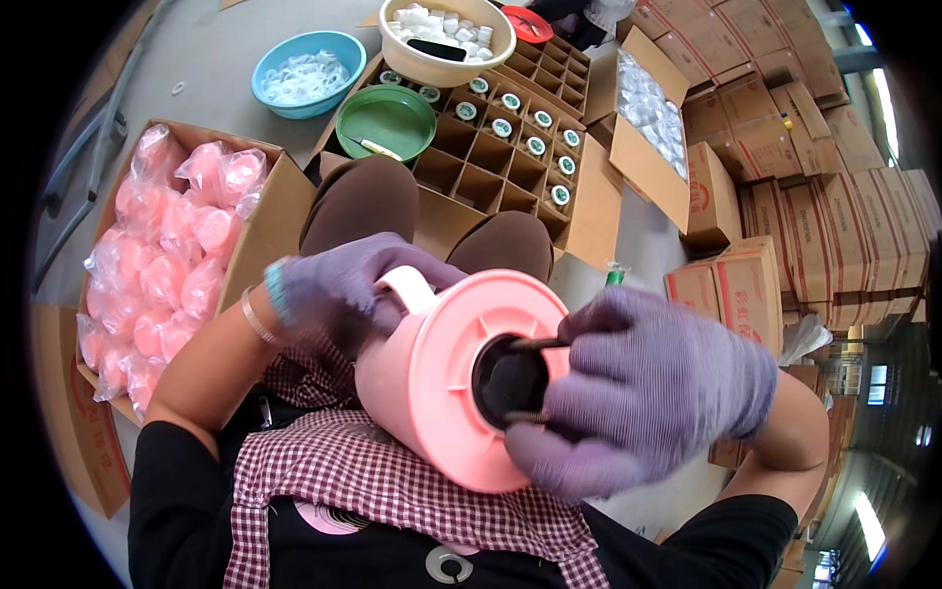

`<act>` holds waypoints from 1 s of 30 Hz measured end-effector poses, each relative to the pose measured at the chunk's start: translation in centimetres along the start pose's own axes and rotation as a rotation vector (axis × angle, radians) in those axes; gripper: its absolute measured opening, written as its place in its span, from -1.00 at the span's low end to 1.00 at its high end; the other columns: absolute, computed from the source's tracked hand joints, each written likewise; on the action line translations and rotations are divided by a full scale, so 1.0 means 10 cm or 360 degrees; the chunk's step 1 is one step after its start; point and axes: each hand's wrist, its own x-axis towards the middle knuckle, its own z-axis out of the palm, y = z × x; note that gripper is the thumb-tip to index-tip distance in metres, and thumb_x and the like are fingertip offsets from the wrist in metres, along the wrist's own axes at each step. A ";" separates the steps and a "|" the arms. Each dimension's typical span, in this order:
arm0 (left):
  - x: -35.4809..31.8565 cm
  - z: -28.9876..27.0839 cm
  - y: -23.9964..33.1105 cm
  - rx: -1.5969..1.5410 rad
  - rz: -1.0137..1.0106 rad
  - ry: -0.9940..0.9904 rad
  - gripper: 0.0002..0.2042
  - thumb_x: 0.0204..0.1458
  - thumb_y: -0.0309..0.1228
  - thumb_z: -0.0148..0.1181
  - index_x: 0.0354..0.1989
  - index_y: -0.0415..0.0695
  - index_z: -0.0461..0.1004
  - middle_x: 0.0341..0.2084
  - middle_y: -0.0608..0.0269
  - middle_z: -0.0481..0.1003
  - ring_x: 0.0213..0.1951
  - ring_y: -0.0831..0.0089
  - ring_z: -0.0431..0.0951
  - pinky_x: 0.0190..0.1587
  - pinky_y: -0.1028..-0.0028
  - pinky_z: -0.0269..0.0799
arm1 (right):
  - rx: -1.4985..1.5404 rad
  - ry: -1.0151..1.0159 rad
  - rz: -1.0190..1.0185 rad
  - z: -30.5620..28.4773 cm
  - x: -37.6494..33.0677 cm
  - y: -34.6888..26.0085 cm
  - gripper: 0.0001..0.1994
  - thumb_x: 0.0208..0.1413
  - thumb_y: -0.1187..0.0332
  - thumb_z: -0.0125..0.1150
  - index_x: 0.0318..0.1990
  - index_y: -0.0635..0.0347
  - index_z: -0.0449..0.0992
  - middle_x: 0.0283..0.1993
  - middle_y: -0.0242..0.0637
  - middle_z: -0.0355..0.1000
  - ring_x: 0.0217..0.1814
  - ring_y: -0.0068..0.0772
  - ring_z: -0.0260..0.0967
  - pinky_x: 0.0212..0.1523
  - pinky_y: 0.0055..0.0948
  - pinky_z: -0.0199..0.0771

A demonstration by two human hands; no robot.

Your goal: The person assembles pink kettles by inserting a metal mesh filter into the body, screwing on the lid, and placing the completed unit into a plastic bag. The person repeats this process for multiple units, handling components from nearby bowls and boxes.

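Note:
A pink plastic jug [391, 378] with a side handle lies tilted over my lap, its round base [442, 393] turned up towards me. My left hand [363, 280] is closed about the handle side of the jug; some of its fingers are hidden behind it. Inside the base is a round opening with a dark, shiny inside [505, 383]. My right hand [638, 393] is closed at this opening, gripping a dark two-pronged tool [535, 344] whose two ends reach to the opening's rim. My hand covers most of that tool. Both hands wear purple knit gloves.
On the left a carton [260, 236] holds pink parts in clear bags. Ahead, a divided carton [471, 182] holds several white-and-green lidded items, a green basin [343, 123] and a cream basin [392, 49]. A blue basin [270, 98] stands beyond. Cartons [824, 236] are stacked at right.

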 end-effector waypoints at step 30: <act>0.60 0.54 -0.79 0.3381 0.0739 0.0810 -0.74 0.04 -0.24 0.12 -0.54 -0.16 0.52 -0.60 0.22 0.50 -0.45 0.20 0.46 -0.06 0.16 0.31 | 0.2433 0.0924 0.1436 1.81 1.21 3.51 -0.44 0.43 -0.11 -0.09 0.29 0.16 0.40 0.19 -0.29 0.49 0.21 -0.31 0.42 0.26 -0.18 0.39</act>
